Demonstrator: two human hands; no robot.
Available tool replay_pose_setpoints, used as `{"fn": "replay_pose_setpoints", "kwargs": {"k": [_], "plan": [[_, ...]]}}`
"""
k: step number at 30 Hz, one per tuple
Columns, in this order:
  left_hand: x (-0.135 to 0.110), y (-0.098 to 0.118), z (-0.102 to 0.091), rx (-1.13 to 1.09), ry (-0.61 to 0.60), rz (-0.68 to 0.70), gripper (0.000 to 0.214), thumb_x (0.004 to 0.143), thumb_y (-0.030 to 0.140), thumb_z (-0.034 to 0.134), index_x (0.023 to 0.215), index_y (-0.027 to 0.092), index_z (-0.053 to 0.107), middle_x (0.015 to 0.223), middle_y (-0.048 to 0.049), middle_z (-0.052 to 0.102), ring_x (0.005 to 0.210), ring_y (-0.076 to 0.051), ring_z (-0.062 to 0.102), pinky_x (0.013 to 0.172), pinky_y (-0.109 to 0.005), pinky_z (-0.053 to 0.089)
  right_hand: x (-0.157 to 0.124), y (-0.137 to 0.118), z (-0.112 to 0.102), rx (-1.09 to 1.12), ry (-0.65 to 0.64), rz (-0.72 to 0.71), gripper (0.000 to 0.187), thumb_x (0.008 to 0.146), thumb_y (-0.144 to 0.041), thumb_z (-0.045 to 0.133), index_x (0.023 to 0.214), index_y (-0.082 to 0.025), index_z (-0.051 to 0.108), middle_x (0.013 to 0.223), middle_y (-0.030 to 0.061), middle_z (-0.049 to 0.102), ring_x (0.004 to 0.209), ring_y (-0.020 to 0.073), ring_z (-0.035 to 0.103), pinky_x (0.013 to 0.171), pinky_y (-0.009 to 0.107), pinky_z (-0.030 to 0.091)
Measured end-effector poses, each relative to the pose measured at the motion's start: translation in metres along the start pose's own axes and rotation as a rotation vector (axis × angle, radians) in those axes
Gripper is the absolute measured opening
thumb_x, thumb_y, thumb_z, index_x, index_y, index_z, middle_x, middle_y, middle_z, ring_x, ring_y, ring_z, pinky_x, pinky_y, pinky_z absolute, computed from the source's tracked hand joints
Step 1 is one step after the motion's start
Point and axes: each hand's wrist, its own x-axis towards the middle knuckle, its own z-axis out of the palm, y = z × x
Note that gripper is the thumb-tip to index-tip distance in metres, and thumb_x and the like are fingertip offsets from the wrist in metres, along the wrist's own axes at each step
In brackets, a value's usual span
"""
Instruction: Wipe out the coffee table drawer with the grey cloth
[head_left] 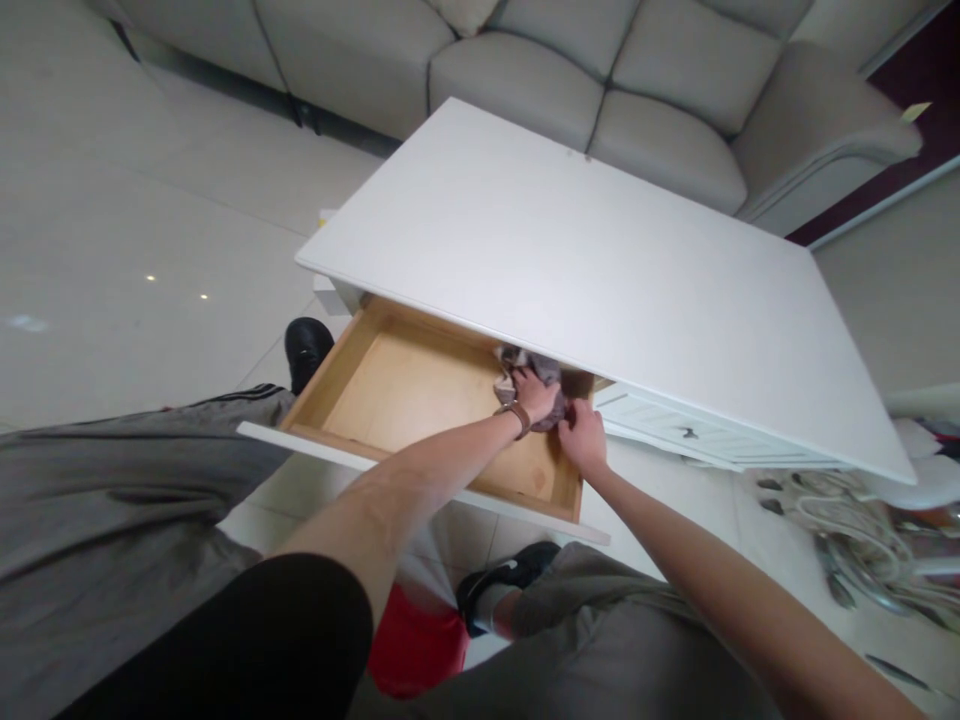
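Observation:
A wooden drawer point(390, 385) stands pulled out from under a white table point(585, 260). In its far right corner lies a grey crumpled cloth point(517, 357). My left hand point(536, 393) presses down on the cloth with fingers curled over it; a brown strap circles the wrist. My right hand point(583, 438) grips the same cloth at the drawer's right wall, fingers closed. Part of the cloth is hidden under the tabletop.
A grey sofa point(570, 70) stands behind the table. My knees in grey trousers and black shoes point(306, 345) flank the drawer. A second closed drawer point(675, 430) sits to the right, and a white fan grille point(847, 520) lies on the tiled floor.

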Motion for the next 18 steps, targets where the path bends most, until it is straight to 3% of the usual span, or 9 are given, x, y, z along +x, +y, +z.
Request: {"fn": "replay_pose_setpoints", "kwargs": {"k": [2, 4, 6, 10, 14, 18], "plan": [[-0.009, 0.014, 0.019, -0.024, -0.019, 0.029, 0.061, 0.097, 0.037, 0.045, 0.151, 0.01, 0.037, 0.156, -0.0274, 0.043, 0.15, -0.028, 0.038, 0.125, -0.039, 0.029, 0.001, -0.001, 0.0, 0.01, 0.01, 0.008, 0.018, 0.086, -0.018, 0.047, 0.101, -0.02, 0.057, 0.098, 0.008, 0.063, 0.088, 0.0239, 0.047, 0.081, 0.035, 0.038], [-0.015, 0.015, 0.019, -0.033, -0.051, 0.099, 0.056, 0.096, 0.033, 0.046, 0.148, 0.015, 0.042, 0.153, -0.0218, 0.048, 0.144, -0.026, 0.047, 0.122, -0.036, 0.034, 0.001, -0.001, 0.0, 0.016, 0.013, 0.014, 0.017, 0.087, -0.019, 0.046, 0.1, -0.02, 0.058, 0.096, 0.0078, 0.063, 0.087, 0.0237, 0.047, 0.08, 0.035, 0.038], [-0.016, 0.007, 0.006, 0.013, -0.112, 0.19, 0.051, 0.094, 0.032, 0.048, 0.143, 0.02, 0.049, 0.151, -0.0167, 0.051, 0.138, -0.027, 0.052, 0.122, -0.043, 0.035, 0.002, -0.001, -0.001, 0.012, 0.008, 0.019, 0.016, 0.086, -0.019, 0.048, 0.098, -0.02, 0.059, 0.097, 0.0081, 0.063, 0.087, 0.024, 0.047, 0.08, 0.036, 0.038], [-0.013, -0.007, -0.024, 0.17, -0.248, 0.291, 0.046, 0.094, 0.037, 0.051, 0.14, 0.031, 0.055, 0.153, -0.0092, 0.051, 0.14, -0.031, 0.05, 0.125, -0.063, 0.022, 0.004, 0.001, 0.0, -0.018, -0.002, 0.026, 0.019, 0.082, -0.019, 0.051, 0.097, -0.018, 0.062, 0.1, 0.0103, 0.064, 0.09, 0.0249, 0.048, 0.085, 0.037, 0.04], [-0.01, -0.003, -0.026, 0.227, -0.345, 0.343, 0.052, 0.095, 0.039, 0.05, 0.146, 0.03, 0.051, 0.156, -0.0092, 0.049, 0.143, -0.03, 0.047, 0.125, -0.063, 0.024, 0.005, 0.005, 0.003, -0.069, -0.015, 0.048, 0.016, 0.082, -0.019, 0.051, 0.092, -0.016, 0.064, 0.096, 0.0124, 0.064, 0.092, 0.0257, 0.051, 0.086, 0.037, 0.04], [-0.005, -0.005, -0.022, 0.301, -0.29, 0.362, 0.051, 0.096, 0.034, 0.048, 0.146, 0.028, 0.053, 0.156, -0.0099, 0.051, 0.143, -0.03, 0.047, 0.125, -0.062, 0.022, 0.005, 0.006, 0.002, -0.116, -0.042, 0.032, 0.013, 0.083, -0.019, 0.052, 0.085, -0.017, 0.064, 0.092, 0.0121, 0.064, 0.092, 0.0256, 0.051, 0.086, 0.036, 0.04]]}}
